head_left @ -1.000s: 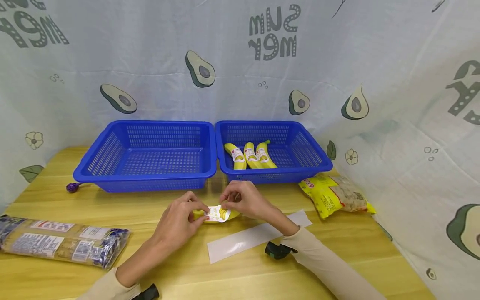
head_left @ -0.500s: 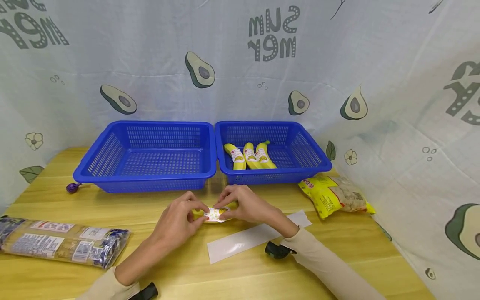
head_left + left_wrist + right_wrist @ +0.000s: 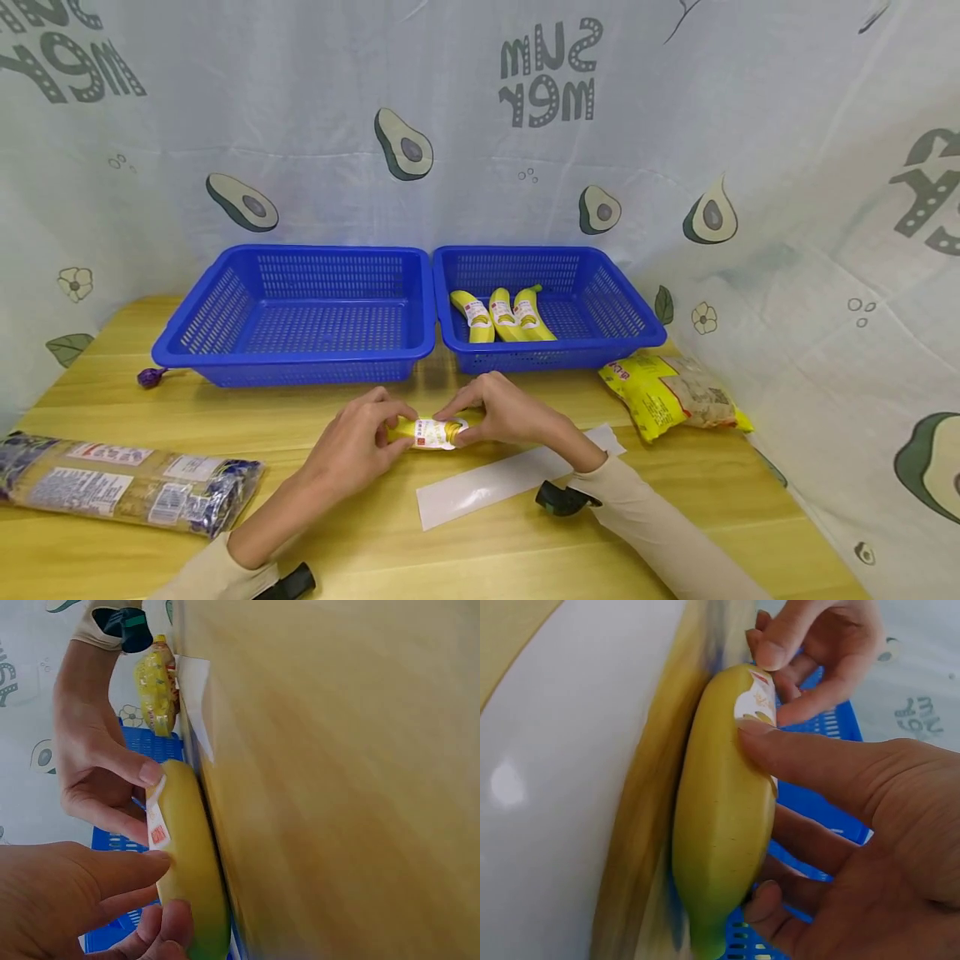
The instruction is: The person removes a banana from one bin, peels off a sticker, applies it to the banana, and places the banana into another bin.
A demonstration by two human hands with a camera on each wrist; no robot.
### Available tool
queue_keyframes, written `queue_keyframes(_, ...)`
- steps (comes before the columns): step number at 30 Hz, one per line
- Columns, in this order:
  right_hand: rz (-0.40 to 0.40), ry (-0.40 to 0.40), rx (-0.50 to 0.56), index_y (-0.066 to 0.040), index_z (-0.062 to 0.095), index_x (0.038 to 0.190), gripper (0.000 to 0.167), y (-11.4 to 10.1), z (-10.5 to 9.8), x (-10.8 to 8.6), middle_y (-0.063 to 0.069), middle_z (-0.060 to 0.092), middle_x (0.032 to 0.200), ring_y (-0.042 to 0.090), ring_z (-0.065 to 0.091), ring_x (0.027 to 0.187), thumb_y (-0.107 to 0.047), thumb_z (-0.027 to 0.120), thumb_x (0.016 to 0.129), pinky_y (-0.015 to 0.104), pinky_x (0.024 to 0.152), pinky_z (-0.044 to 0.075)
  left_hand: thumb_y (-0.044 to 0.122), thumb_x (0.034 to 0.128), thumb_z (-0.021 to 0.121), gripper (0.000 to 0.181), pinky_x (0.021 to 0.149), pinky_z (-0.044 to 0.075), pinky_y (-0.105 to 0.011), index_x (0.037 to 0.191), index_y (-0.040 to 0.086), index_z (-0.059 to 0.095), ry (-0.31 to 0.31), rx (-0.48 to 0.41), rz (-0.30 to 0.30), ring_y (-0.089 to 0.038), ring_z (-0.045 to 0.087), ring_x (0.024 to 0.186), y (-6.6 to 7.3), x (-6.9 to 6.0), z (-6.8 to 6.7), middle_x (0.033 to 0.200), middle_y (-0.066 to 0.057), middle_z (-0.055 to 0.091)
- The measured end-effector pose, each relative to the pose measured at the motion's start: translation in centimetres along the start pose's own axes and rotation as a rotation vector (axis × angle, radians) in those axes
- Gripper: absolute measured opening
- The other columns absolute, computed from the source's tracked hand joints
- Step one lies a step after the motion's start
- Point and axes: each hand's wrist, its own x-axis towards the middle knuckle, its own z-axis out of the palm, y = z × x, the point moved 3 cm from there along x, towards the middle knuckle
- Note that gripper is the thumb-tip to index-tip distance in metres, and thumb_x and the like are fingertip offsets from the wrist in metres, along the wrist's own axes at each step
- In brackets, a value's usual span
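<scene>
A yellow banana point(image 3: 401, 430) lies crosswise on the table in front of the baskets, with a white printed label point(image 3: 433, 433) on its upper side. My left hand point(image 3: 354, 437) grips its left part, thumb in front and fingers behind. My right hand point(image 3: 504, 412) holds the right part, the thumb pressing the label's edge. In the right wrist view the banana point(image 3: 720, 795) shows its green stem end, with the label point(image 3: 759, 701) between both hands. From the left wrist, one label end point(image 3: 155, 796) appears slightly raised near the right thumb.
Two blue baskets point(image 3: 300, 358) point(image 3: 555, 354) stand side by side at the back; the right one contains three labelled bananas point(image 3: 504, 315). A glossy white strip point(image 3: 480, 493) lies under the right forearm. Packaged food point(image 3: 127, 483) is at left, a yellow bag point(image 3: 663, 396) at right.
My right hand's thumb and fingers have spread the label's right part down onto the banana and shifted slightly right. The left hand keeps its hold.
</scene>
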Motion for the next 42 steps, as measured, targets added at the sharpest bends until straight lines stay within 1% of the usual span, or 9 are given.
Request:
queue_keyframes(3,0.005,-0.029,0.017,-0.005,0.083,0.118,0.033,0.0,-0.1,-0.1,0.003,0.081,0.114,0.017,0.076,0.109,-0.006,0.092,0.086,0.040,0.098,0.064,0.003,0.0846,0.091,0.035,0.053,0.046,-0.023,0.118,0.006,0.081,-0.028,0.009,-0.028,-0.006,0.052,0.061,-0.2,0.0,0.1,0.071,0.009,0.058)
queue_keyframes(6,0.005,-0.064,0.028,-0.006,0.083,0.115,0.031,0.1,-0.2,-0.1,0.001,0.082,0.110,0.012,0.075,0.101,-0.010,0.093,0.086,0.038,0.094,0.064,0.005,0.0853,0.091,0.042,0.048,0.044,-0.024,0.125,0.006,0.079,-0.062,0.008,-0.067,-0.005,0.052,0.055,-0.3,0.0,0.2,0.062,0.011,0.057)
queue_keyframes(12,-0.017,-0.102,0.092,-0.005,0.081,0.108,0.017,0.3,0.3,-0.1,-0.003,0.079,0.094,0.004,0.071,0.084,-0.018,0.083,0.098,0.030,0.081,0.065,0.004,0.0853,0.091,0.048,0.053,0.051,-0.027,0.131,0.005,0.075,-0.127,-0.029,-0.112,-0.005,0.060,0.058,-0.3,-0.2,0.4,0.066,0.009,0.067)
queue_keyframes(16,-0.016,-0.111,0.118,-0.003,0.080,0.109,0.016,0.5,0.7,0.1,-0.002,0.079,0.093,0.003,0.070,0.083,-0.018,0.078,0.102,0.026,0.080,0.063,0.000,0.0843,0.090,0.048,0.057,0.053,-0.027,0.130,0.005,0.074,-0.140,-0.042,-0.089,-0.003,0.062,0.061,-0.2,-0.2,0.4,0.071,0.009,0.072)
queue_keyframes(22,-0.010,-0.132,0.142,0.001,0.076,0.121,0.025,0.7,1.1,0.4,0.003,0.078,0.098,0.005,0.069,0.088,-0.017,0.076,0.103,0.025,0.081,0.061,-0.003,0.0839,0.088,0.048,0.059,0.055,-0.024,0.129,0.005,0.074,-0.107,-0.048,-0.018,0.001,0.063,0.064,-0.2,-0.1,0.4,0.075,0.008,0.074)
queue_keyframes(27,-0.002,-0.149,0.161,0.005,0.073,0.126,0.029,0.8,1.2,0.3,0.007,0.079,0.103,0.005,0.070,0.091,-0.015,0.073,0.105,0.023,0.085,0.061,-0.008,0.0855,0.085,0.048,0.057,0.056,-0.021,0.130,0.004,0.073,-0.097,-0.115,0.027,0.000,0.064,0.063,0.1,0.0,0.3,0.076,0.004,0.076)
queue_keyframes(33,-0.009,-0.118,0.189,0.009,0.070,0.131,0.032,0.5,0.9,0.1,0.015,0.077,0.110,0.012,0.072,0.096,-0.011,0.070,0.106,0.025,0.089,0.062,-0.011,0.0896,0.079,0.052,0.053,0.057,-0.023,0.139,0.002,0.070,-0.084,-0.217,0.025,-0.004,0.067,0.062,0.2,-0.1,0.0,0.084,-0.007,0.079)
queue_keyframes(38,0.049,-0.111,0.275,0.011,0.065,0.136,0.036,0.4,0.7,0.2,0.019,0.076,0.118,0.015,0.073,0.104,-0.008,0.069,0.106,0.025,0.093,0.061,-0.012,0.0911,0.077,0.054,0.049,0.054,-0.024,0.142,0.003,0.069,-0.065,-0.253,0.033,-0.008,0.069,0.061,0.3,-0.1,-0.2,0.091,-0.012,0.081)
queue_keyframes(42,0.114,-0.131,0.352,0.015,0.061,0.138,0.040,0.2,0.5,-0.1,0.019,0.078,0.114,0.013,0.075,0.100,-0.007,0.070,0.106,0.023,0.087,0.062,-0.014,0.0921,0.074,0.054,0.048,0.052,-0.023,0.143,0.003,0.068,-0.084,-0.294,0.045,-0.016,0.072,0.061,0.5,-0.1,-0.2,0.094,-0.014,0.081)
